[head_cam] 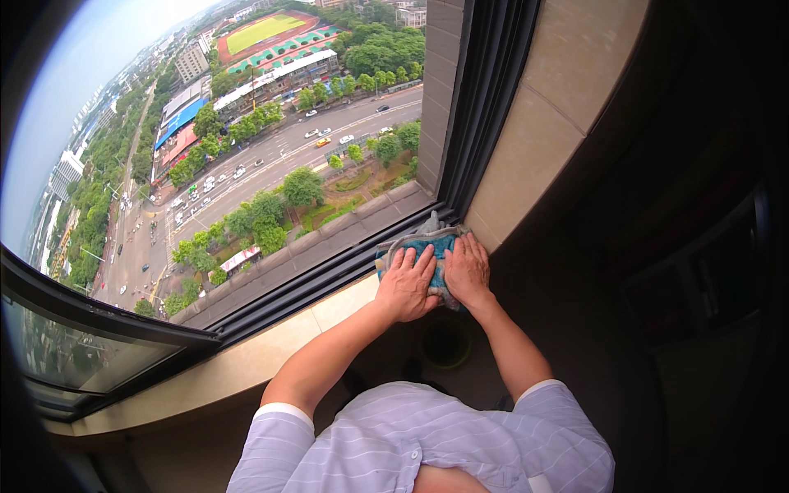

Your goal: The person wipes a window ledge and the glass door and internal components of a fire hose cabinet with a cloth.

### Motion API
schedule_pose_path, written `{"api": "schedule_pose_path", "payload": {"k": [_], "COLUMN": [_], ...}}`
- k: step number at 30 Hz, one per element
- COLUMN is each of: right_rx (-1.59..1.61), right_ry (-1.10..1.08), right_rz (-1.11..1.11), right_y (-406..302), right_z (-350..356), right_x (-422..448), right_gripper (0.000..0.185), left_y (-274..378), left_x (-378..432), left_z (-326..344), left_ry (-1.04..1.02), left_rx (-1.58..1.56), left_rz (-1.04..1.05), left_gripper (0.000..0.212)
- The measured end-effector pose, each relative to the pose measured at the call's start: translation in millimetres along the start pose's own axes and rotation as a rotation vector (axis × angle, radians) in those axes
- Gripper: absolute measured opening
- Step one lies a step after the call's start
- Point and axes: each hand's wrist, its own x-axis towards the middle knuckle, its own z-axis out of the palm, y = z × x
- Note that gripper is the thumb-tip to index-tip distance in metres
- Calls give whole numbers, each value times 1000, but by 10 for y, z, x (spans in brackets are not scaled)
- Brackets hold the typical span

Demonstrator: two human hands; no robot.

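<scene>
A folded blue and grey cleaning cloth lies over the right-hand corner of the tiled window sill, partly across the dark window track. My left hand presses on it with the fingers spread. On the cloth's right side rests my right hand, fingers extended close to the tiled side wall. Both hands hold the cloth against the sill. A bunched grey end of it sticks up beyond my fingers, near the frame corner. The cloth's underside is hidden.
The window opening beyond the sill looks onto a road far below. A dark-framed glass sash stands at the left. Below my hands a round bucket-like container sits in shadow. The right side is too dark to make out.
</scene>
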Motion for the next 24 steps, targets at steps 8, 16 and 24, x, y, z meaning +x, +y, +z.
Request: {"api": "schedule_pose_path", "payload": {"k": [8, 16, 24], "right_rx": [-81, 106, 154], "right_ry": [94, 90, 40], "right_rz": [-29, -221, -279], "right_y": [39, 141, 267], "right_z": [-49, 66, 111], "right_x": [-208, 192, 262], "right_gripper": [38, 25, 31], "left_y": [167, 282, 309], "left_x": [-7, 7, 8], "left_z": [-2, 43, 106], "left_ry": [-43, -33, 19], "left_rx": [1, 47, 69], "left_rz": [47, -83, -91], "left_gripper": [81, 84, 86]}}
